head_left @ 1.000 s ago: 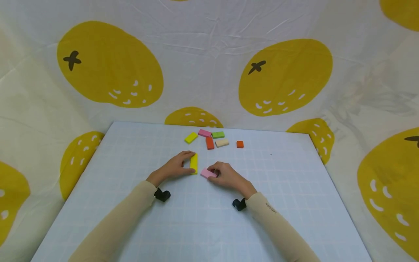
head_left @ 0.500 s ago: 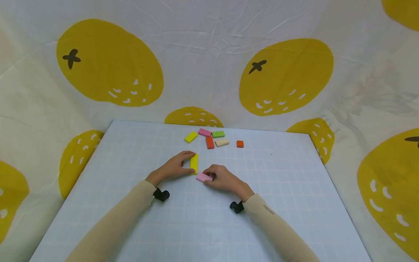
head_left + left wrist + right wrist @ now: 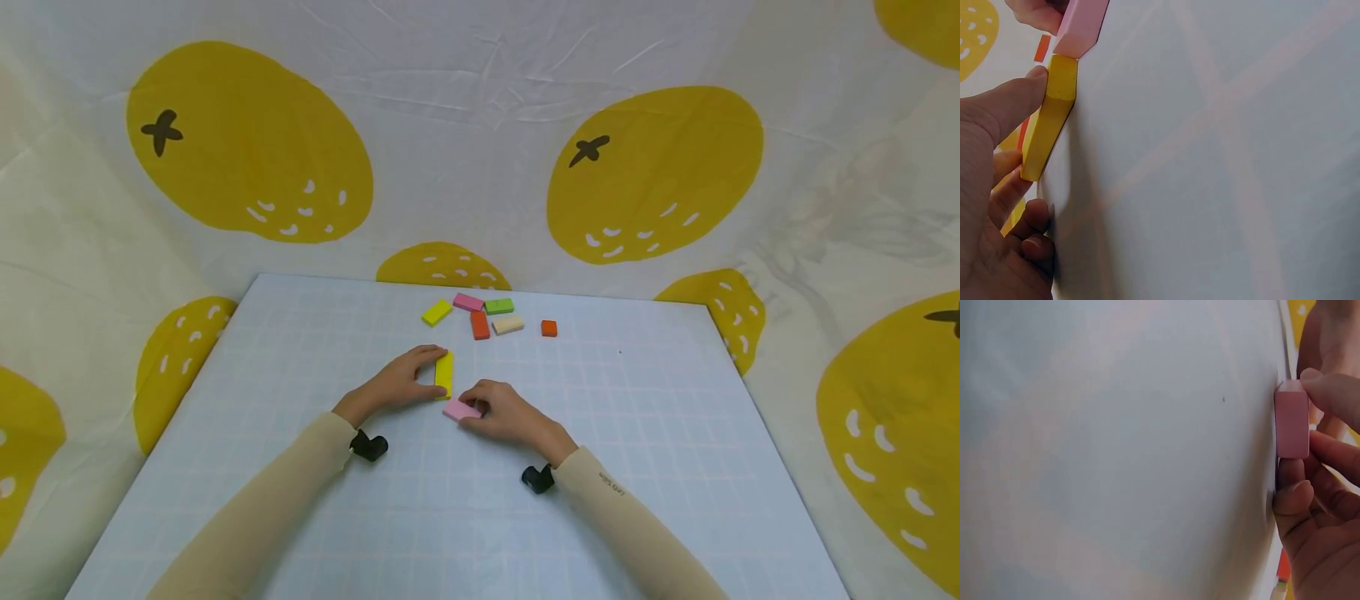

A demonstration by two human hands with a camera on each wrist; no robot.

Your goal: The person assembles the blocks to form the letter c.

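Note:
My left hand holds a yellow block lengthwise on the table, thumb at its near end and fingertips toward its far end. A light pink block lies just below that near end, and my right hand pinches it between thumb and fingers. Seen from the left wrist, the pink block meets the end of the yellow block, touching or nearly so. In the right wrist view one end face of the pink block shows, resting against the tabletop.
Farther back on the white gridded table lie a second yellow block, a darker pink block, a green block, a red block, a cream block and a small orange block. A fruit-patterned curtain hangs behind.
My right hand has slid the light pink block left and slightly toward me, bringing it under the yellow block's near end. My left hand and the yellow block stay in place.

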